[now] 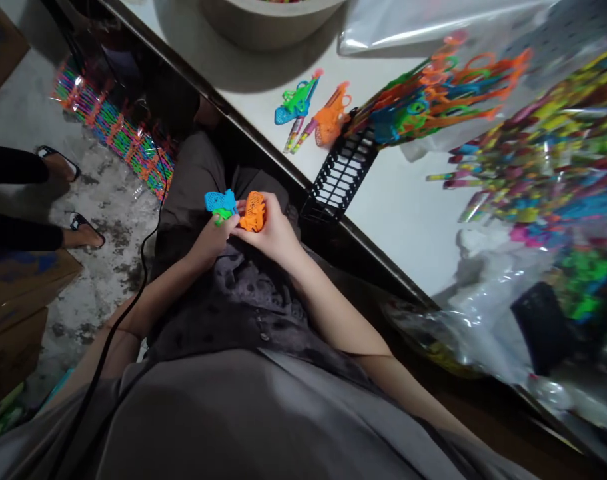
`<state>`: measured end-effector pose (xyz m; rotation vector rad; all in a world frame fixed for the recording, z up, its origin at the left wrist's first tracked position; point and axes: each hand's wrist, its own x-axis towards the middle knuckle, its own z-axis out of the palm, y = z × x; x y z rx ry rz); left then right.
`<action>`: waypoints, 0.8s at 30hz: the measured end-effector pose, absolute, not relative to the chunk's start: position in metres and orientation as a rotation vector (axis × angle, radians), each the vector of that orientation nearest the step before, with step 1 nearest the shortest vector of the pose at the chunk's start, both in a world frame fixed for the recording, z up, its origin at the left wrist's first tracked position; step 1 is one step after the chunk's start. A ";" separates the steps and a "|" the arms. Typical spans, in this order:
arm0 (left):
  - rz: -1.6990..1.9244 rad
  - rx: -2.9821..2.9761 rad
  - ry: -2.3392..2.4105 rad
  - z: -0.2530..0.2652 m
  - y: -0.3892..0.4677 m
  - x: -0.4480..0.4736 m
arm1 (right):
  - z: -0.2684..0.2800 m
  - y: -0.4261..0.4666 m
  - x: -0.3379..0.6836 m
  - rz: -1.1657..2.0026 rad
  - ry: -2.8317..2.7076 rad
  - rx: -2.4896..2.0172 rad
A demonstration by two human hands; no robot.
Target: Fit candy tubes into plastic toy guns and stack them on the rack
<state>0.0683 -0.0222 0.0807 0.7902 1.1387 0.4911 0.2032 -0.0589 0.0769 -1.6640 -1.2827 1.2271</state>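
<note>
Above my lap, both hands are close together with their fingers closed on small plastic toys. My left hand (pixel 214 240) pinches a blue and green plastic toy (pixel 220 203) with a latticed blue part. In my right hand (pixel 276 230) is an orange latticed plastic toy (pixel 253 210), its inner side against the fingers. The fingertips of the two hands nearly meet between the toys, and how the pieces join is too small to tell. On the white table nearby lie a green and blue toy (pixel 298 101) and an orange toy (pixel 330 119), both beside patterned tubes.
A black wire basket (pixel 344 170) stands at the table (pixel 398 220) edge, with a bundle of colourful toys (pixel 423 100) behind it. Bagged patterned tubes (pixel 533 160) lie at right. A large bowl (pixel 268 23) is at the top. Another person's feet (pixel 86 233) and a black cable (pixel 144 253) are at left.
</note>
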 end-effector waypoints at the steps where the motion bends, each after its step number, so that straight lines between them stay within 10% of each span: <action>1: 0.494 0.817 1.176 0.081 -0.023 0.068 | 0.076 -0.058 0.201 1.218 -1.299 -1.705; 24: 0.780 0.555 1.184 0.081 -0.013 0.063 | 0.080 -0.057 0.213 1.484 -1.042 -1.619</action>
